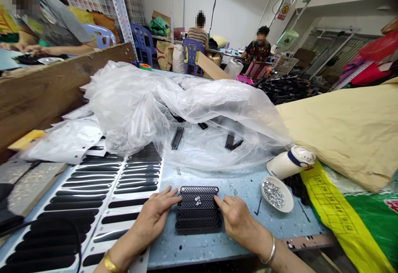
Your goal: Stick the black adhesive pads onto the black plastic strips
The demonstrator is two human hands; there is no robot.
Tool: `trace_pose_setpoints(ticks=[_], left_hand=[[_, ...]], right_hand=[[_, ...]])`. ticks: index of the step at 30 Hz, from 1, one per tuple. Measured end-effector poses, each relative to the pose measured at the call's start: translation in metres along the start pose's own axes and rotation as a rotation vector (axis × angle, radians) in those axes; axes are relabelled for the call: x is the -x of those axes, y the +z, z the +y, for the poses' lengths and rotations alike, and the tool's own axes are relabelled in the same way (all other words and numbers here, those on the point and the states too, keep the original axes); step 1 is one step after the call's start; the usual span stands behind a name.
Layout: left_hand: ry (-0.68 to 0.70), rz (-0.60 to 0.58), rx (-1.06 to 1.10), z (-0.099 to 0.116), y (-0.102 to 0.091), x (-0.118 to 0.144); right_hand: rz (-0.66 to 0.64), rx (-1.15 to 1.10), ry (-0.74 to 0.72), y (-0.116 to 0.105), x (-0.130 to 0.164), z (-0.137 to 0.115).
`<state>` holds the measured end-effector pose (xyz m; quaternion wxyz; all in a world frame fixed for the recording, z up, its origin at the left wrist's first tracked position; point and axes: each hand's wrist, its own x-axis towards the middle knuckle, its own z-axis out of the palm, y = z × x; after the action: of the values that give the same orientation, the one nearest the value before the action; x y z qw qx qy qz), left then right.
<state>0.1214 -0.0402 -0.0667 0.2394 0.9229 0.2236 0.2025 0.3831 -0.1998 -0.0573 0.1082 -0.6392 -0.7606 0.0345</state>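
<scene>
1. Right now the left hand [155,214] lies flat and open, its fingertips pressed against the left ends of the black ribbed plastic strips [198,210], gripping nothing.
2. The right hand [238,218] mirrors it, fingers loosely extended and touching the right ends of the same strips; it is not clamped on anything.
3. The strips lie side by side in a stack of four or so rows between the two hands, on the speckled blue tabletop [199,248].
4. A few small silver screws [197,200] sit on top of the strips, between the fingertips.
5. Just right of the right hand stands a white dish of screws [277,193], and beyond it a white electric tool [290,162] lies on its side.
6. Left of the left hand lie white sheets with black slot-shaped cutouts [102,194].
7. Ahead of both hands spreads a crumpled clear plastic bag [174,107] with more black parts under it.
8. Far beyond, other people sit at tables; a co-worker's arm [65,50] rests behind a wooden board to the upper left.
</scene>
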Motion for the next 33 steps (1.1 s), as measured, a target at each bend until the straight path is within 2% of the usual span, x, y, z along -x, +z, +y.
trace_pose_setpoints(ticks=[4,8,13,22,33], left_hand=[[-0.052,0.100,0.060,0.000,0.000,-0.001],[-0.069,0.225,0.003,0.002,0.008,-0.003],[-0.094,0.209,-0.070,0.011,0.017,-0.012],[-0.083,0.215,-0.035,0.018,0.017,-0.023],[-0.012,0.288,-0.038,0.014,0.015,-0.008]], right_hand=[[0.020,0.002,-0.005,0.003,0.000,0.001],[0.054,0.000,-0.022,0.007,0.002,0.002],[0.074,0.001,-0.034,0.008,0.001,0.002],[0.090,-0.044,-0.030,0.012,0.003,0.004],[0.078,-0.037,-0.030,0.006,0.001,0.002]])
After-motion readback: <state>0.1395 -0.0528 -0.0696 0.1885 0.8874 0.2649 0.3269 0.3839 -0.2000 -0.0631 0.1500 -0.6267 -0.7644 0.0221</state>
